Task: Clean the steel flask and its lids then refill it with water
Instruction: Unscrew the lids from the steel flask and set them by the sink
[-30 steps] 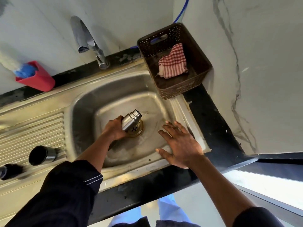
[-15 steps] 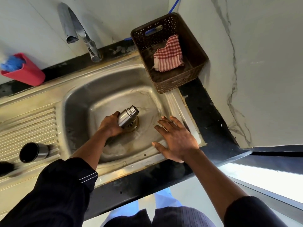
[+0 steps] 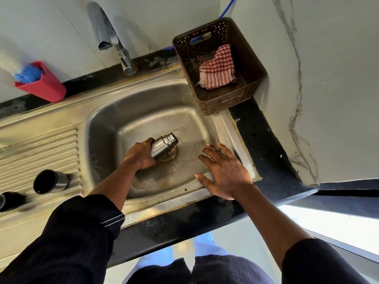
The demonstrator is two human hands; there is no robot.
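Observation:
My left hand (image 3: 140, 154) grips the steel flask (image 3: 163, 145) low inside the sink basin (image 3: 123, 119). The flask is tilted, its threaded open mouth pointing right and away, over the brass drain (image 3: 170, 156). My right hand (image 3: 223, 171) hovers open with fingers spread over the basin's right side, holding nothing. On the ribbed draining board (image 3: 41, 146) at the left lies the steel cup lid (image 3: 50, 181) on its side, dark opening toward me. A black lid (image 3: 11, 200) sits at the far left edge, partly cut off.
The tap (image 3: 110, 35) rises behind the basin, no water visible from its spout. A brown plastic basket (image 3: 220, 64) with a red checked cloth (image 3: 218, 68) stands at the back right. A red cup (image 3: 42, 83) holding a blue brush is back left. Black counter edge (image 3: 266, 140) runs along the right.
The flask has stayed tilted over the drain in my left hand. My right hand has kept its spread pose over the sink. The view shifted slightly.

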